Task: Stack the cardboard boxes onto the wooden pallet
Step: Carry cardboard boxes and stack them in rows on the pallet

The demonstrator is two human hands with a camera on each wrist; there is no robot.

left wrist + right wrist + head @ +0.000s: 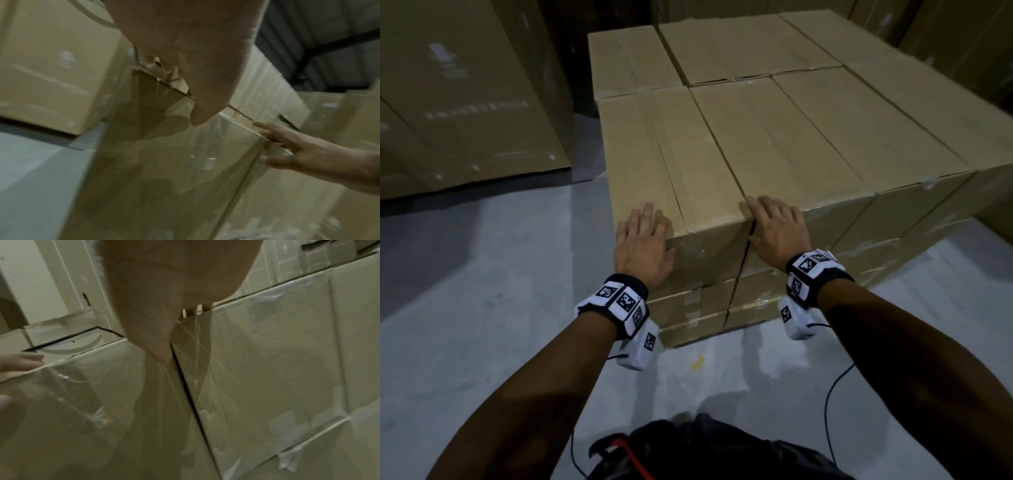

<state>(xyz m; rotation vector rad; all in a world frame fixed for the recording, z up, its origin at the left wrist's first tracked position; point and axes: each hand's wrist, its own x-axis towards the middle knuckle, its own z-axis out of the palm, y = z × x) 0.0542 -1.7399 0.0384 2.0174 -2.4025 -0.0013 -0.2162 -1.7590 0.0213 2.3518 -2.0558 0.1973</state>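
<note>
Hands are placed on the near end of a long cardboard box (678, 154) that lies on the top layer of a stack of boxes (808, 113). The left hand (642, 243) is laid over the near left corner of this box, with the fingers (645, 214) extended flat on the top face and the thumb resting against the near end face. Nothing is gripped by it; the box is only touched. The right hand (774, 229) is laid at the near right corner, where the box meets the neighbouring box (791, 147). Its fingers (755, 205) are spread and nearly straight across the top edge, and its thumb points down into the seam between the two boxes. No object is enclosed by this hand either.

In the left wrist view, the left hand (185, 48) is seen from below against the box edge, and the right hand (298, 151) is seen reaching over the far corner. In the right wrist view, the dark seam (189, 394) between the two end faces is shown, with clear tape (287, 459) on the cardboard.

The stack is several layers high and stands on a grey floor (482, 308). The wooden pallet cannot be made out beneath it. Larger cartons (465, 96) stand well apart on the left. A marker band (616, 305) is worn on each wrist.
</note>
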